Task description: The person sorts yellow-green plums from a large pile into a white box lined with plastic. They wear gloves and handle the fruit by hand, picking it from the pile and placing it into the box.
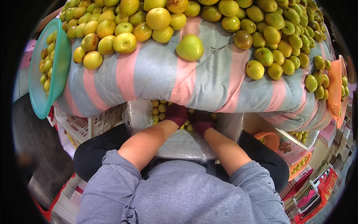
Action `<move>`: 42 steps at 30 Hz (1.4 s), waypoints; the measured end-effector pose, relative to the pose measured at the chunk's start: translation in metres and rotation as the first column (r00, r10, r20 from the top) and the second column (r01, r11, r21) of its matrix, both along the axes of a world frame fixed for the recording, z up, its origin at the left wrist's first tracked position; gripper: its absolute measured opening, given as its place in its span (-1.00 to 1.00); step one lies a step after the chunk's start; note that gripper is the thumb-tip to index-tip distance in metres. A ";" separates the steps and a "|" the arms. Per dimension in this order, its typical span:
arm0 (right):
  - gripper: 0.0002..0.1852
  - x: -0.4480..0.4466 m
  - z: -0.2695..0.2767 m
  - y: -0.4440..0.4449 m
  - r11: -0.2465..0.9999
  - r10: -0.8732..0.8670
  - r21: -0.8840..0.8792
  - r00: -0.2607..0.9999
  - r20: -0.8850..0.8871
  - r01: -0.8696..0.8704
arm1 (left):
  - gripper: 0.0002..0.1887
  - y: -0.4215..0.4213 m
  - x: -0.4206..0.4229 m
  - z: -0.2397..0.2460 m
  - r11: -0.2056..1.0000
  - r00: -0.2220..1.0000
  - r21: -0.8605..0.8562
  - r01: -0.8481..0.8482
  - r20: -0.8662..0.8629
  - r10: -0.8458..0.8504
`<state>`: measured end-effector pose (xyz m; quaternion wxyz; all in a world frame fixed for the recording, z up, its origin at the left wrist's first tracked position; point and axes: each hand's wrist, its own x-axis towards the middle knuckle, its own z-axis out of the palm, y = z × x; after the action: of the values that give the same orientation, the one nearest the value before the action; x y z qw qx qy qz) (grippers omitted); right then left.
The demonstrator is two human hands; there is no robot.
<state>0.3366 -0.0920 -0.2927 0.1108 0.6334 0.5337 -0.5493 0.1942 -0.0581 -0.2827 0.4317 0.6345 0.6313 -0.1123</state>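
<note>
Both of my hands wear dark red gloves and reach down into a box lined with clear plastic (179,144), under the edge of a padded table. My left hand (176,114) is at the yellow-green fruits (162,108) in the box. Beside it, my right hand (202,120) is in shadow, also among the fruits. The fingers of both hands are hidden, so their hold does not show. Above the box, a pink and grey striped quilt (156,72) covers the table and bears many jujube-like fruits (107,27). One larger green fruit (190,47) lies apart from the piles.
A teal basin (63,61) of fruits stands at the table's left edge, an orange basin (333,89) at its right. White plastic crates (105,117) are below on the left. Orange tubs (270,142) and printed cartons (292,147) stand at the lower right.
</note>
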 end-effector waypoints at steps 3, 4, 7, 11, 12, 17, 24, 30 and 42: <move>-0.50 0.004 -0.013 -0.007 0.993 0.023 0.120 0.999 -0.038 -0.019 | -0.54 -0.003 0.009 -0.002 0.993 0.987 -0.025 0.114 -0.109 -0.116; -0.50 0.005 -0.013 -0.007 0.995 0.023 0.101 0.998 -0.056 -0.017 | -0.60 -0.006 0.010 -0.004 0.992 0.983 -0.013 0.128 -0.131 -0.128; -0.50 0.008 -0.005 -0.002 1.000 -0.002 0.017 0.994 -0.111 0.004 | -0.74 -0.016 0.009 -0.008 0.993 0.989 0.068 0.093 -0.118 -0.085; -0.50 0.009 0.006 0.003 0.999 -0.027 -0.047 0.989 -0.146 0.020 | -0.76 -0.012 0.008 0.010 0.995 0.990 0.029 0.097 -0.103 -0.093; -0.50 0.010 0.007 0.003 0.999 -0.011 -0.034 0.990 -0.142 0.006 | -0.76 -0.011 0.010 0.011 0.996 0.991 0.022 0.087 -0.103 -0.084; -0.52 0.008 -0.018 -0.008 0.994 -0.068 0.082 0.990 -0.124 0.078 | -0.59 -0.016 0.009 -0.017 0.995 0.990 -0.075 0.059 -0.123 -0.069; -0.65 0.008 -0.045 -0.022 0.936 -0.151 0.300 0.980 -0.126 0.182 | -0.64 -0.022 0.021 -0.026 1.000 0.986 0.007 -0.019 -0.163 0.020; -0.62 0.003 -0.022 -0.005 0.944 -0.320 -0.132 0.935 -0.151 0.302 | -0.51 0.010 0.012 0.030 0.982 0.995 -0.188 0.010 0.101 0.009; -0.75 0.017 -0.002 0.008 0.826 -0.557 -0.251 0.801 -0.221 0.505 | -0.49 0.019 0.004 0.013 0.995 0.974 -0.051 0.084 0.217 -0.071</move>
<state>0.3534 -0.0840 -0.2951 -0.0694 0.6594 0.2927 -0.6890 0.1985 -0.0388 -0.2695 0.5114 0.6539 0.5519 -0.0787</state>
